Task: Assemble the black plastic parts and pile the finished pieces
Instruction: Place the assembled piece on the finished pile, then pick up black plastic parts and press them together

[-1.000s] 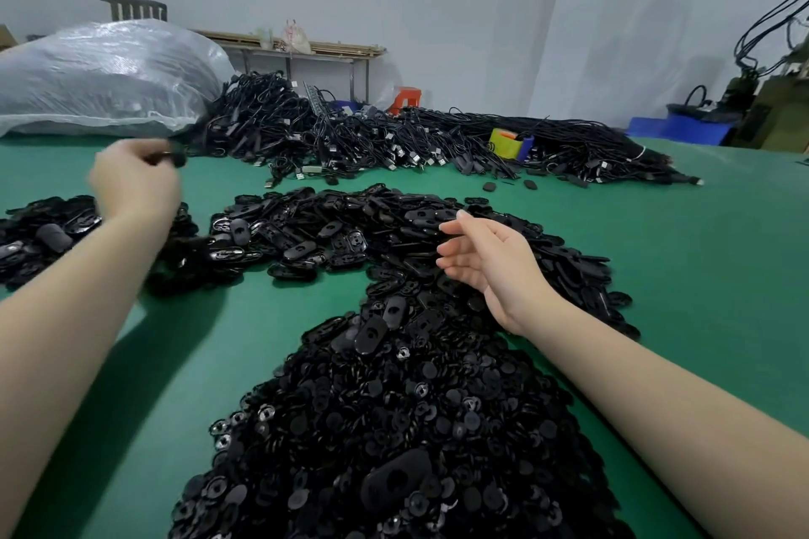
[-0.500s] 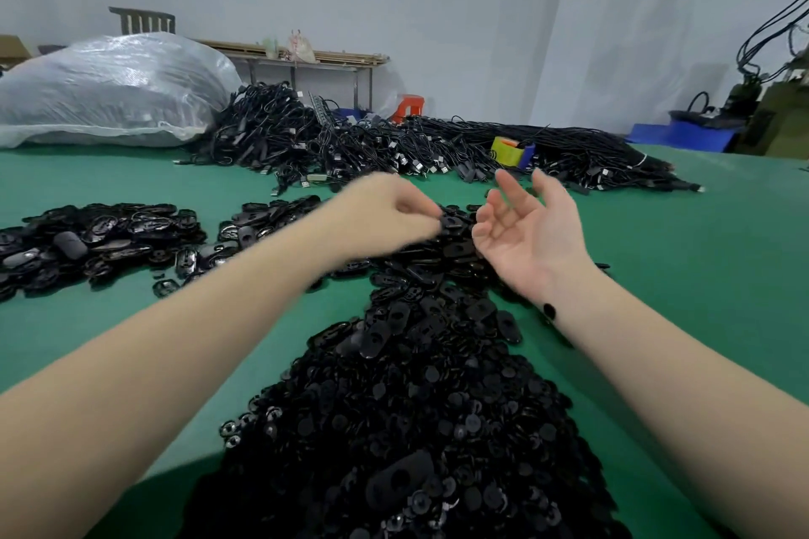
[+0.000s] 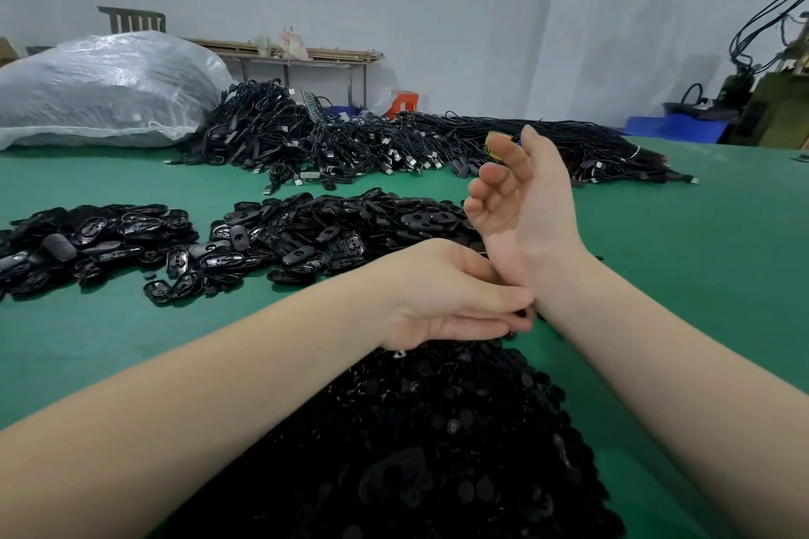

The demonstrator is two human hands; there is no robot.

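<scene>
Head view | left hand (image 3: pixel 442 298) pinches small black part (image 3: pixel 521 313) | right hand (image 3: pixel 521 206) raised, empty

On the table (image 3: pixel 700 276), a heap of small parts (image 3: pixel 437 429) lies nearest; behind it a pile of shells (image 3: pixel 332 232), another pile (image 3: pixel 87 241) to its left (slightly apart). Cables (image 3: pixel 394 144) lie farther back, a bag (image 3: pixel 105 88) at their left.

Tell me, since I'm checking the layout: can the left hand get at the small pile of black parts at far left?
Probably yes: the left hand is beside the right wrist, and only bare green table lies between it and that small pile.
</scene>
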